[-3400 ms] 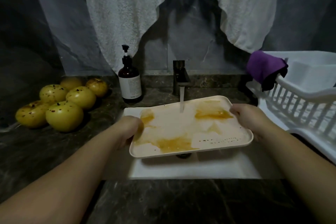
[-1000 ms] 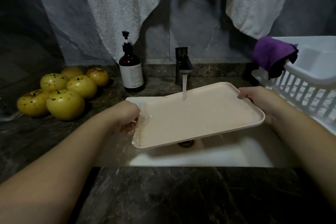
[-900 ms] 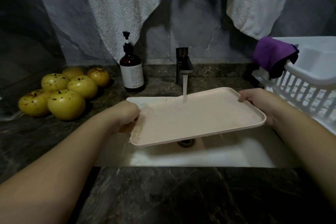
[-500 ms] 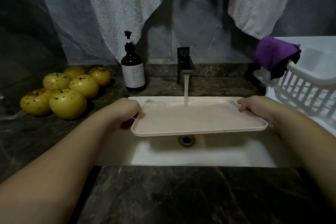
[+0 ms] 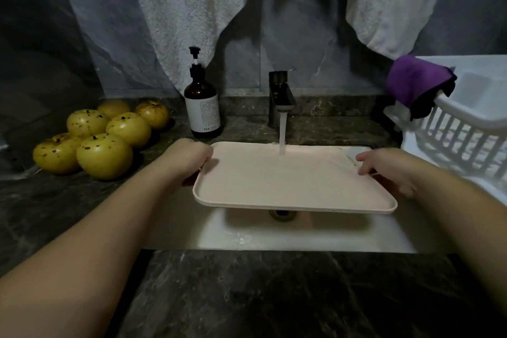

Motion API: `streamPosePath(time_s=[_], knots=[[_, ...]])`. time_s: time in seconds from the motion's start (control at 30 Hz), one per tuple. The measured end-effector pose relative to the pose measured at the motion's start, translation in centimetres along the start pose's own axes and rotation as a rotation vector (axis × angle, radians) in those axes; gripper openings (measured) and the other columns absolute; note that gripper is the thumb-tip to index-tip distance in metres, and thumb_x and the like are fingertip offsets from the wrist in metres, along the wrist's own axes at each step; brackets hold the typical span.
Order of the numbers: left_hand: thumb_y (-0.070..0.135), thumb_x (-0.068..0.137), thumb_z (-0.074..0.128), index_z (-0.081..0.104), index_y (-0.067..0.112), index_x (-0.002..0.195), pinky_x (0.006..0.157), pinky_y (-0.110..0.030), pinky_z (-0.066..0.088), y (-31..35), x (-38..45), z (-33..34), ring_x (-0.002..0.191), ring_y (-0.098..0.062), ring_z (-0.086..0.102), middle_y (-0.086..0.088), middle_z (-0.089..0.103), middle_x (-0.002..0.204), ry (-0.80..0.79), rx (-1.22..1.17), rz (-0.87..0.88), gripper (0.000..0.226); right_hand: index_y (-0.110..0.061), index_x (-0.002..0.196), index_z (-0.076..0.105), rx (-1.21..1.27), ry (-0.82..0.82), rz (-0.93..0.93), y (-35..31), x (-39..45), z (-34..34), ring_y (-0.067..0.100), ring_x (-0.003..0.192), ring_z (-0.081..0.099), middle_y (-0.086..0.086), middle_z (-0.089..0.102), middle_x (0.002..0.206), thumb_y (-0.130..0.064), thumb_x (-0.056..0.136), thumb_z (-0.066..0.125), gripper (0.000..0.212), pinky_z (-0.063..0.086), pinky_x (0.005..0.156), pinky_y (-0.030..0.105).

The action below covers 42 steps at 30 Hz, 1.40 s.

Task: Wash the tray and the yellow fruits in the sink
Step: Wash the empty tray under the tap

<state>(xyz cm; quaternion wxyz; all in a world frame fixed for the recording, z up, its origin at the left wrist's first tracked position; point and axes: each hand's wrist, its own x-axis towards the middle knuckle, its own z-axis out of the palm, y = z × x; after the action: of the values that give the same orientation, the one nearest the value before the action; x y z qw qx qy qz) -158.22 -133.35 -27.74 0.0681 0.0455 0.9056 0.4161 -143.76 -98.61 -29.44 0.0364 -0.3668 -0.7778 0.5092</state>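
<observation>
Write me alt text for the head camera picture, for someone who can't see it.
Two hands, left hand and right hand, hold a pale pink tray level over a white sink under the running tap. Six spotted yellow fruits sit on the dark counter at left.

The tray (image 5: 288,186) covers most of the sink (image 5: 274,239) basin and all but the near edge of the drain (image 5: 281,213). The left hand (image 5: 189,158) has its fingers tucked under the tray's left rim, out of sight. The print on the soap bottle (image 5: 202,104) label is too small to read. The white rack (image 5: 466,129) runs off the right edge, and the hanging towels (image 5: 192,8) are cut by the top. One fruit (image 5: 113,107) sits half hidden behind the others.
</observation>
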Motion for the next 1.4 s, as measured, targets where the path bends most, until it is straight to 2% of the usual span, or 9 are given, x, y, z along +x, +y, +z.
streamPosePath(time_s=[0.03,0.1,0.2,0.3,0.63,0.93,1.13,1.23,1.4], knots=[[0.013,0.087,0.06,0.059,0.009,0.079,0.045,-0.024,0.03,0.0,0.0,-0.1,0.058,-0.02,0.052,-0.01,0.059,0.075,0.008,-0.015,0.004,0.009,-0.015,0.138,0.062,0.003,0.001,0.006,0.0,0.1,0.0,0.025,0.097,0.06,0.013,0.061,0.123,0.005,0.091,0.059,0.051,0.051,0.071,0.033],[0.015,0.087,0.063,0.064,0.008,0.084,0.049,-0.027,0.034,0.0,-0.1,-0.2,0.061,-0.022,0.056,-0.011,0.062,0.076,0.027,-0.063,0.018,0.007,-0.014,0.137,0.062,0.008,-0.014,0.023,0.2,0.1,0.1,0.026,0.09,0.062,0.009,0.062,0.107,0.006,0.091,0.059,0.05,0.055,0.078,0.035],[0.017,0.087,0.065,0.071,0.008,0.098,0.059,-0.032,0.043,-0.1,-0.1,-0.3,0.076,-0.029,0.064,-0.014,0.069,0.088,0.059,-0.151,0.051,0.015,-0.017,0.136,0.063,-0.015,-0.046,0.042,0.3,0.3,0.3,0.03,0.097,0.066,0.011,0.064,0.107,0.006,0.091,0.059,0.051,0.057,0.084,0.038],[0.018,0.088,0.065,0.073,0.012,0.1,0.071,-0.039,0.051,-0.2,-0.2,-0.3,0.088,-0.033,0.069,-0.015,0.073,0.094,0.091,-0.209,0.082,0.016,-0.022,0.136,0.063,-0.031,-0.097,0.046,0.3,0.1,0.6,0.03,0.099,0.068,0.016,0.068,0.113,0.008,0.09,0.059,0.055,0.057,0.067,0.036],[0.006,0.086,0.057,0.069,0.022,0.103,0.055,-0.031,0.049,-0.4,-0.2,0.1,0.084,-0.029,0.068,-0.011,0.071,0.098,0.061,-0.258,0.095,0.026,-0.022,0.119,0.064,0.146,-0.066,-0.037,0.8,0.1,0.4,0.028,0.082,0.068,0.016,0.069,0.104,0.014,0.086,0.06,0.049,0.055,0.053,0.033],[0.0,0.084,0.062,0.067,0.025,0.105,0.057,-0.036,0.06,-0.8,0.1,0.4,0.085,-0.031,0.075,-0.009,0.074,0.1,0.015,-0.268,0.064,0.033,-0.037,0.104,0.071,0.256,0.025,-0.176,0.6,0.5,0.2,0.03,0.096,0.07,0.007,0.071,0.108,0.007,0.081,0.066,0.05,0.061,0.076,0.044],[0.0,0.087,0.066,0.06,0.026,0.111,0.07,-0.049,0.066,-1.3,0.2,0.7,0.089,-0.036,0.075,-0.011,0.069,0.102,-0.026,-0.167,0.039,0.036,-0.031,0.107,0.075,0.354,0.076,-0.257,0.4,0.4,-0.1,0.015,0.078,0.077,-0.002,0.079,0.094,-0.002,0.082,0.071,0.039,0.058,0.059,0.028],[0.001,0.088,0.063,0.058,0.027,0.1,0.079,-0.052,0.064,-1.2,0.0,1.1,0.094,-0.039,0.074,-0.015,0.068,0.105,-0.069,-0.174,0.029,0.029,-0.026,0.104,0.076,0.396,0.09,-0.305,0.0,0.1,-0.2,0.014,0.076,0.076,-0.003,0.079,0.085,-0.004,0.08,0.073,0.032,0.058,0.054,0.024],[-0.002,0.088,0.055,0.06,0.029,0.086,0.095,-0.056,0.058,-1.1,-0.3,1.5,0.108,-0.045,0.069,-0.025,0.07,0.115,-0.16,-0.201,-0.027,0.031,-0.023,0.098,0.08,0.454,0.066,-0.409,-0.4,-0.9,0.0,0.025,0.084,0.077,0.008,0.079,0.091,-0.005,0.082,0.07,0.026,0.062,0.076,0.037]])
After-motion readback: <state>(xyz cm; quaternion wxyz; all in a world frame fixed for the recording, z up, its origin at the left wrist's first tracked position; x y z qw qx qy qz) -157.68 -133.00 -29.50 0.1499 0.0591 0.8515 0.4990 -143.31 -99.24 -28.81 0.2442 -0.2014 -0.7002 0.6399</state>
